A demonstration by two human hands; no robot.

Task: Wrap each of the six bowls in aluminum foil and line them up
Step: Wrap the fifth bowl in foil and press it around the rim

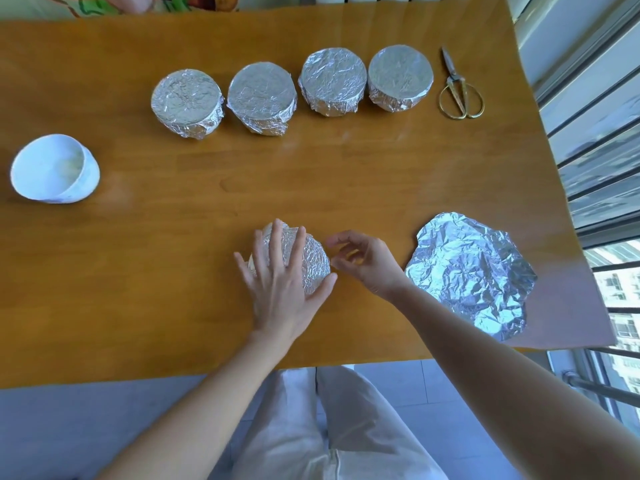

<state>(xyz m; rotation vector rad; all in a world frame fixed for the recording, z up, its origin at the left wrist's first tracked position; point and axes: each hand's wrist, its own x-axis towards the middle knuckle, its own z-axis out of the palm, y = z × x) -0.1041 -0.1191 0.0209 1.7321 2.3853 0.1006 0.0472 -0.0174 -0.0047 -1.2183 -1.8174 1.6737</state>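
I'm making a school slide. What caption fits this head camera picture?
A left hand rests on a foil-covered bowl; four wrapped bowls stand in a row, one white bowl is bare.

no readable text, label, brand or number shows on anything.

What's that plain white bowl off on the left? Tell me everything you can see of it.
The white bowl is round, smooth and slightly glossy, ceramic by the look of it, with no foil on it. Its open mouth shows to the camera and nothing is visible inside. It sits alone near the left end of the wooden table, apart from everything else, resting only on the tabletop.
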